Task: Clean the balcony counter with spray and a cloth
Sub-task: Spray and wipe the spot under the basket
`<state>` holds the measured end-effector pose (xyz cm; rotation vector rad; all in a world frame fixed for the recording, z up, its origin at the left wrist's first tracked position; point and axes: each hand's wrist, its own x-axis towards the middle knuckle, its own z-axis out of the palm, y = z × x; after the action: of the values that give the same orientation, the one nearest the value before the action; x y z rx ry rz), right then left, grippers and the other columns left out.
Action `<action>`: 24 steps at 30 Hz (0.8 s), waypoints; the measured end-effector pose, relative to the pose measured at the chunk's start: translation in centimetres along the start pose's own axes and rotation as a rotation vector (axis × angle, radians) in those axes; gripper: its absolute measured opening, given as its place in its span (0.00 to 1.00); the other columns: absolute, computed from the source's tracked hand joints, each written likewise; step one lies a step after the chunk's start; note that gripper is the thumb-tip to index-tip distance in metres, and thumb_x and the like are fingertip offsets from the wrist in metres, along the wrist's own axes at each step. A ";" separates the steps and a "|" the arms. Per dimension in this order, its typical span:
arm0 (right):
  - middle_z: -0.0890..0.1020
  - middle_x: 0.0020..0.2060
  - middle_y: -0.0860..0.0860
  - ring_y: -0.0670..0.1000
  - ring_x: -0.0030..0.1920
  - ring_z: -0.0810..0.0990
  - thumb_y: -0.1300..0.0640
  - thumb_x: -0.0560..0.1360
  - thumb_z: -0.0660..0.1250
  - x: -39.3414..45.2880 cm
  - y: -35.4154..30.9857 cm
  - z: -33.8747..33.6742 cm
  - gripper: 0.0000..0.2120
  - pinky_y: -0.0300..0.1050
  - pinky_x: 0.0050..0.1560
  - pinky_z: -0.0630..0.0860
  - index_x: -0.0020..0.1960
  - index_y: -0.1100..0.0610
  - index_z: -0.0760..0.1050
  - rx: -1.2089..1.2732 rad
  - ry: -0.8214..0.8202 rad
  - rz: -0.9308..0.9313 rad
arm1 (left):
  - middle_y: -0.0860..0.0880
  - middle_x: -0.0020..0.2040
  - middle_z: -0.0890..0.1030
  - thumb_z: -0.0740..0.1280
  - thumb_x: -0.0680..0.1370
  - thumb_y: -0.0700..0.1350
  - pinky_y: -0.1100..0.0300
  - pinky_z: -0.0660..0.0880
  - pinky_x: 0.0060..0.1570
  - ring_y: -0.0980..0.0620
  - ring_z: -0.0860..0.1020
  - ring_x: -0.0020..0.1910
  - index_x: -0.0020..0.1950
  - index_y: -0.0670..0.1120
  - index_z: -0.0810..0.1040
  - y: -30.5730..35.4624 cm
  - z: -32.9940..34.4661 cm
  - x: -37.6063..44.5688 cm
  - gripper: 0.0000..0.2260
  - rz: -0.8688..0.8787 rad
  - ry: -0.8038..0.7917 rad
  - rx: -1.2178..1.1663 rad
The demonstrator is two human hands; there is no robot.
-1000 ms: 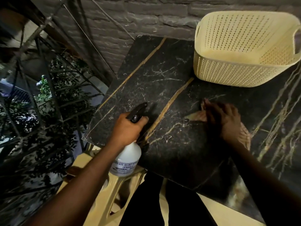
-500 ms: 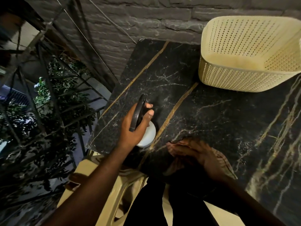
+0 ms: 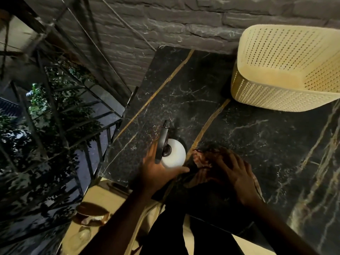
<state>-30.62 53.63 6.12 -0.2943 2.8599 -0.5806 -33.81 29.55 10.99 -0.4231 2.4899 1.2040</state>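
The left hand (image 3: 156,172) lay spread, fingers loosely touching the white spray bottle (image 3: 173,156) standing on the black veined marble counter (image 3: 257,144). The right hand (image 3: 237,175), fingers splayed flat, pressed a crumpled reddish cloth (image 3: 206,157) onto the counter's near edge, just beside the bottle.

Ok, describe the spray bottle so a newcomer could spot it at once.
Start at the black gold-veined marble counter below the brick wall. Near its front left corner stands the spray bottle, between the left hand and the cloth. It alone is white, round, black-triggered.
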 end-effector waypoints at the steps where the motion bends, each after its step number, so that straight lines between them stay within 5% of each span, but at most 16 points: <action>1: 0.64 0.71 0.58 0.65 0.70 0.62 0.33 0.72 0.50 -0.2 0.0 0.0 0.32 0.67 0.62 0.64 0.73 0.42 0.57 0.001 -0.025 0.015 | 0.56 0.66 0.69 0.77 0.51 0.66 0.83 0.58 0.53 0.63 0.68 0.61 0.73 0.47 0.64 -0.3 0.4 -0.1 0.54 0.047 0.018 -0.009; 4: 0.69 0.67 0.59 0.65 0.63 0.67 0.38 0.72 0.52 0.5 -1.0 0.1 0.27 0.64 0.60 0.69 0.70 0.43 0.63 0.067 0.004 0.060 | 0.60 0.59 0.69 0.82 0.60 0.45 0.86 0.57 0.47 0.66 0.67 0.54 0.69 0.45 0.67 -1.0 1.1 0.2 0.41 0.082 0.086 -0.051; 9: 0.73 0.61 0.60 0.67 0.56 0.72 0.43 0.71 0.55 2.3 -4.7 0.5 0.25 0.63 0.54 0.72 0.68 0.45 0.64 0.072 0.082 -0.045 | 0.63 0.48 0.67 0.80 0.64 0.45 0.85 0.60 0.40 0.63 0.66 0.49 0.68 0.51 0.65 -2.7 -1.3 1.2 0.37 0.042 0.073 0.017; 13: 0.73 0.62 0.60 0.67 0.54 0.74 0.41 0.69 0.58 3.8 -7.6 2.3 0.26 0.62 0.49 0.76 0.64 0.48 0.68 0.039 0.061 -0.141 | 0.52 0.58 0.70 0.80 0.63 0.48 0.77 0.59 0.46 0.53 0.72 0.59 0.71 0.42 0.64 -5.1 -4.6 1.8 0.42 -0.051 0.073 0.072; 17: 0.71 0.63 0.49 0.59 0.60 0.70 0.39 0.69 0.61 4.9 -11.3 3.7 0.24 0.56 0.55 0.72 0.65 0.38 0.70 0.174 0.009 -0.216 | 0.44 0.69 0.72 0.80 0.64 0.46 0.66 0.62 0.57 0.46 0.70 0.68 0.73 0.42 0.63 -7.5 -7.9 2.3 0.42 -0.113 0.039 0.080; 24: 0.63 0.70 0.45 0.54 0.66 0.64 0.30 0.67 0.62 4.6 -13.0 3.4 0.34 0.55 0.62 0.65 0.70 0.31 0.55 0.051 -0.105 -0.221 | 0.44 0.74 0.64 0.79 0.63 0.56 0.55 0.68 0.64 0.45 0.68 0.69 0.76 0.46 0.57 -8.5 -10.2 2.0 0.48 -0.079 -0.073 0.182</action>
<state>-32.19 39.63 7.53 -0.6189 2.7254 -0.6553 -33.97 16.16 10.20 -0.4165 2.4685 0.9367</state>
